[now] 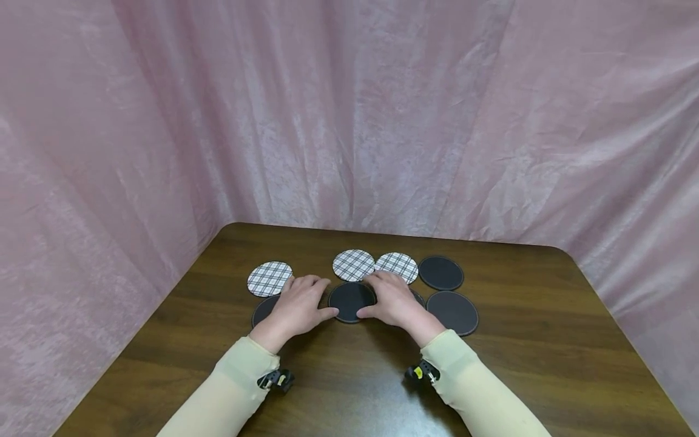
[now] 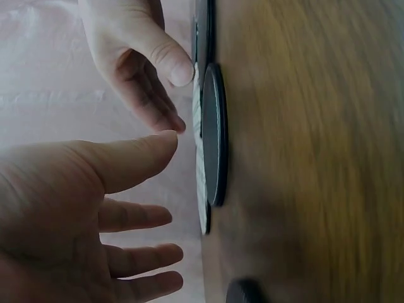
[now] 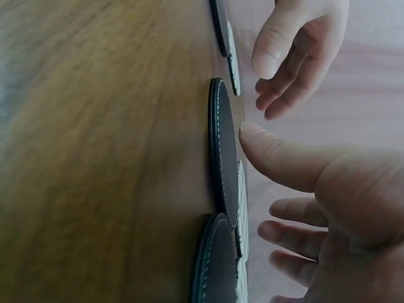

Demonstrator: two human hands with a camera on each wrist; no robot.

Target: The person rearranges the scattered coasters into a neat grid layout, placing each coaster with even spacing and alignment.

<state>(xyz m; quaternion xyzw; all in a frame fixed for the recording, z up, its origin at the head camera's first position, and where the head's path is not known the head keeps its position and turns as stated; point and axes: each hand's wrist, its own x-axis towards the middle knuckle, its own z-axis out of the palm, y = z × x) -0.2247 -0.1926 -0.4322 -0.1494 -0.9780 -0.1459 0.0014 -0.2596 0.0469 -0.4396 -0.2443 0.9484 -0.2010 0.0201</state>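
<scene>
My left hand (image 1: 303,303) and right hand (image 1: 390,297) hover on either side of a round black coaster (image 1: 352,302) at the middle of the table. Fingers are relaxed and spread. Both wrist views show a gap between the thumbs and the coaster, and neither hand holds anything. In the left wrist view that coaster (image 2: 215,136) lies flat, its edge stitched. Beneath my left hand another black coaster (image 1: 264,309) is partly covered. A further black coaster (image 1: 418,298) is mostly hidden by my right hand.
Behind lie three white checked coasters: one at left (image 1: 270,278), one at centre (image 1: 354,265), one right of it (image 1: 397,265). Two black coasters, a back one (image 1: 441,273) and a front one (image 1: 452,313), lie at right. Pink curtain (image 1: 349,121) hangs behind the wooden table (image 1: 338,394).
</scene>
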